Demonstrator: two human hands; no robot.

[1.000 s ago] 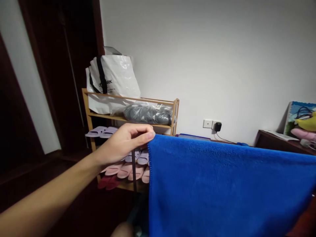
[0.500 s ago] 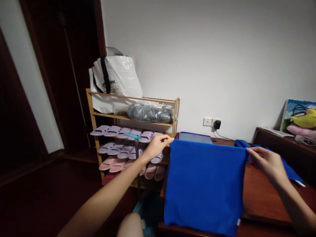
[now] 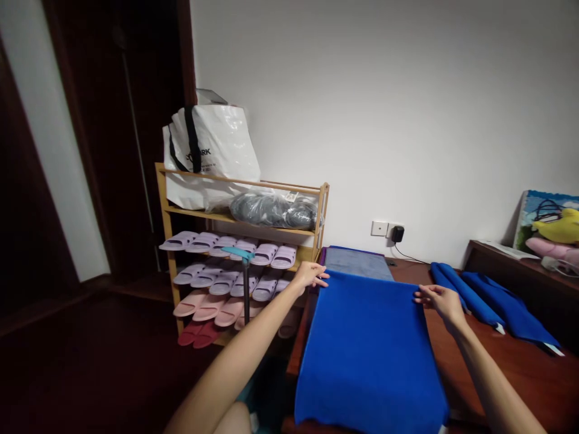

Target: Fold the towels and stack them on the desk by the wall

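while the left hand point(image 3: 309, 276) pinches one far corner of the cloth point(image 3: 371, 355), the right hand point(image 3: 443, 302) pinches the other, the cloth spread over the table point(image 3: 534, 380), left of a blue roll point(image 3: 479, 304).

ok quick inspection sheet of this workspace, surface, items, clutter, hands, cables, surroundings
surface: reddish-brown table, partly covered
job's things: blue cloth held out over the table; more blue cloths with white tags lie to the right
clutter: flat grey item behind the cloth; yellow object at far right
hands: left hand and right hand each pinch a far corner
cables: black cord from wall plug
surroundings: rack with slippers, white bag
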